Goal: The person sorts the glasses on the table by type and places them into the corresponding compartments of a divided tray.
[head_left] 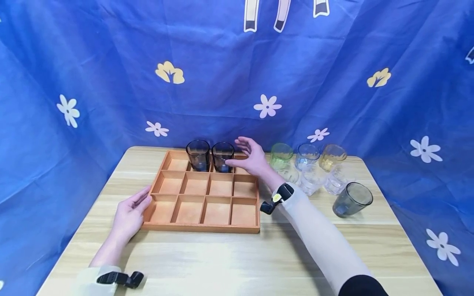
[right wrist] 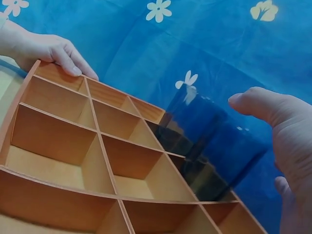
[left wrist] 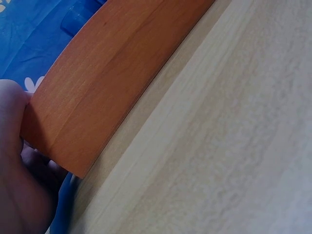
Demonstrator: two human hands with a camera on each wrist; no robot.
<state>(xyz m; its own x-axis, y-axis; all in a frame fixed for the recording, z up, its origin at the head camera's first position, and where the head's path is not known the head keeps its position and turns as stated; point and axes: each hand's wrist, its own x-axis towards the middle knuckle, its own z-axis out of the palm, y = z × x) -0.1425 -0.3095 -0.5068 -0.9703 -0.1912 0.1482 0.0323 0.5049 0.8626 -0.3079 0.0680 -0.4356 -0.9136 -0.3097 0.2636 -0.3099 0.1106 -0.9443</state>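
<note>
Evidently, in the head view, the left hand (head_left: pixel 127 216) grips the tray (head_left: pixel 201 227); the right hand (head_left: pixel 253 159), spread, is beside two dark glasses (head_left: pixel 223 159) upright in its back row. Left wrist: the tray is best held steady. Right wrist: fingers should clear the rims; no writing legible
</note>
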